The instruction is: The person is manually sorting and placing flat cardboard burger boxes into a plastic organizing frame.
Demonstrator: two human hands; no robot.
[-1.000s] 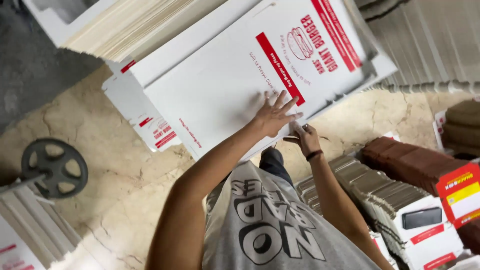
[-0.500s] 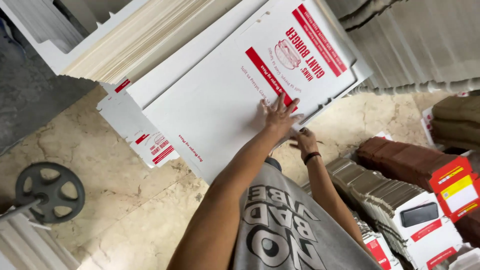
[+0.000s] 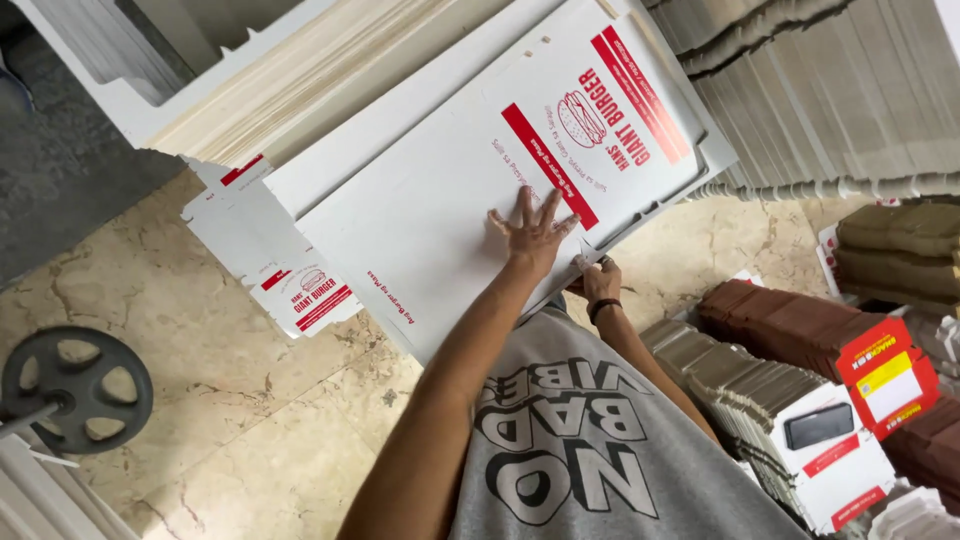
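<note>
Left hand: fingers spread, palm flat on the flat white cardboard box blank with red print, gripping nothing. Right hand: at the blank's near right edge, pinching it. Blank lies atop a stack of blanks, far centre. Iron weight plate on the stone floor, left. Folded brown boxes, right.

Beige marble floor — grey mat at one corner, stacked cardboard around

Large flat white cardboard box blank, red printed bands and burger drawing, lying unfolded, tilted diagonally
</note>
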